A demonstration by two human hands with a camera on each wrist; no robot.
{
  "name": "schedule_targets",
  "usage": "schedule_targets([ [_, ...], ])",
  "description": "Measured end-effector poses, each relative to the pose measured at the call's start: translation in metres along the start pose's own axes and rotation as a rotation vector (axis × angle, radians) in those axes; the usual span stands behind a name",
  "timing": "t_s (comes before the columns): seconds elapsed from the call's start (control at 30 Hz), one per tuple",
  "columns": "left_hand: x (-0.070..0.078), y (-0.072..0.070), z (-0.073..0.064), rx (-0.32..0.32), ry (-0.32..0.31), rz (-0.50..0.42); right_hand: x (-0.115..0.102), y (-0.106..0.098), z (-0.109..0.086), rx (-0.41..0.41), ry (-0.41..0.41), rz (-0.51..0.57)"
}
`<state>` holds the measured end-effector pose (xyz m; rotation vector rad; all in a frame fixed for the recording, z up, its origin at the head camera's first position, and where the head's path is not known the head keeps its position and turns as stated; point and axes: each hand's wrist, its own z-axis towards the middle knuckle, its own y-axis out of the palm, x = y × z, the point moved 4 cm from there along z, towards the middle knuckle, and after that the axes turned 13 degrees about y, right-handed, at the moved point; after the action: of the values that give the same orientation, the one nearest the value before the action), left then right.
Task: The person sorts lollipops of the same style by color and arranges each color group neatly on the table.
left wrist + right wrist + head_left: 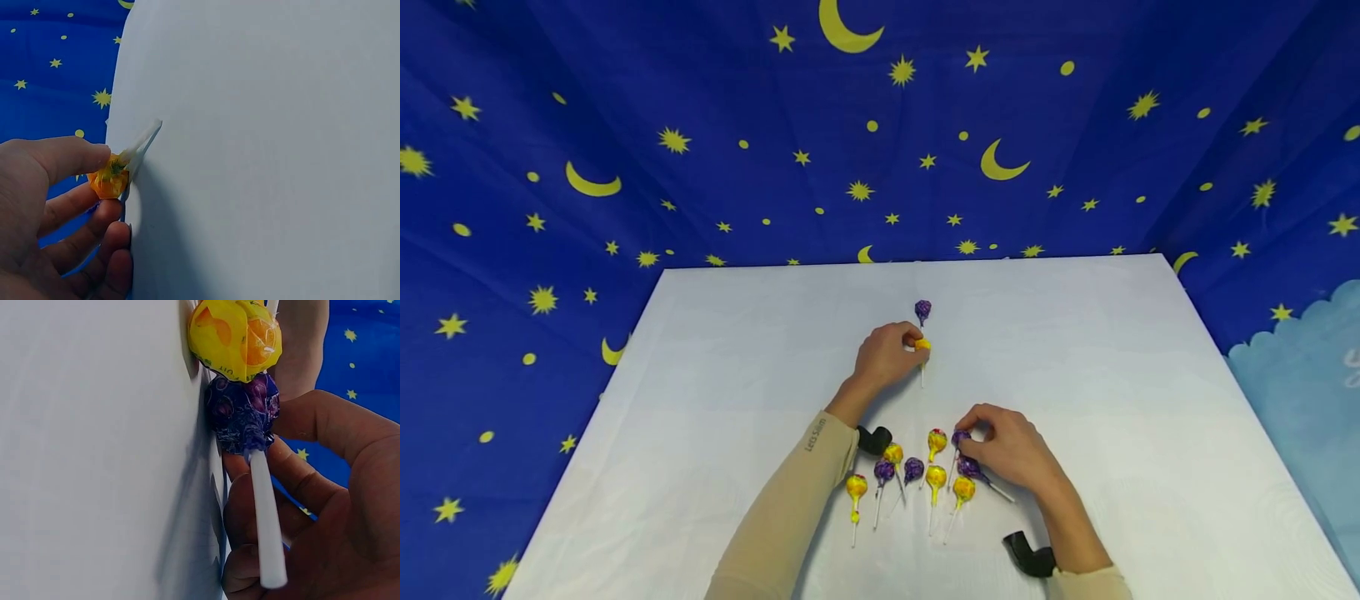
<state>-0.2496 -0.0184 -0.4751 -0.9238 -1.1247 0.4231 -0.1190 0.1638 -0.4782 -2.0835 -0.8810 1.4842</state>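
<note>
My left hand (889,357) pinches a yellow-wrapped lollipop (111,178) by its head between thumb and fingers. In the head view, this lollipop's white stick points toward the near side of the table. Just beyond it, a purple-wrapped lollipop (922,310) lies on the white tabletop. Close to the near group, my right hand (1011,446) grips another purple lollipop (242,412) by the head, its white stick sticking out. Next to that one, a yellow lollipop (231,337) shows in the right wrist view. A second purple lollipop (969,467) lies under the right hand's fingers.
Several yellow and purple lollipops, among them a yellow one (857,486) at the left and a purple one (913,469), lie loosely grouped near the table's front. Black wrist mounts (1028,556) sit at both wrists. A blue star-patterned cloth (925,108) hangs behind the white table (700,333).
</note>
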Motion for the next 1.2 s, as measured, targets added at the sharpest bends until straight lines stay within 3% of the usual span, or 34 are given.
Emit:
schedule_targets([
  [0.4, -0.004, -0.007, -0.005, 0.004, -0.025, -0.006, -0.003, 0.0, 0.0, -0.007, -0.003, 0.001],
  [0.63, 0.004, -0.014, -0.007, -0.007, -0.021, -0.032, -0.003, 0.0, -0.001, -0.004, 0.012, -0.014],
  [0.87, 0.009, -0.02, -0.016, -0.021, -0.052, -0.04, -0.001, 0.001, 0.0, 0.002, 0.023, -0.019],
  [1.2, 0.014, -0.03, -0.031, -0.011, -0.052, -0.128, 0.0, 0.003, 0.0, -0.004, 0.049, -0.006],
])
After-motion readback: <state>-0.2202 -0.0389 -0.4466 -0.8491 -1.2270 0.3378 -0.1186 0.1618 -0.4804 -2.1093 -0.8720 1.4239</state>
